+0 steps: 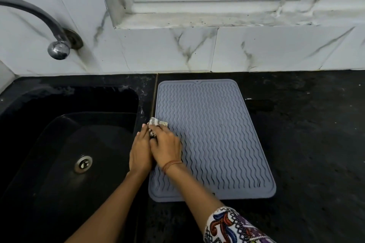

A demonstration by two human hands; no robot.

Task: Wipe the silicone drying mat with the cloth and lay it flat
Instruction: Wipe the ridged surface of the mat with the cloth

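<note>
Grey silicone mat (215, 134) lies flat on black desk (306, 144); left hand (140, 154) and right hand (166, 149) both grip crumpled cloth (158, 122) at mat's left edge.

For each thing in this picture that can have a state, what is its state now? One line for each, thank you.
silicone drying mat: lying flat on the black counter, beside the sink
cloth: bunched up, pressed on the mat's left edge
right hand: closed over the cloth
left hand: against the right hand, touching the cloth
tap: no water seen running
sink: no dishes seen inside
</note>
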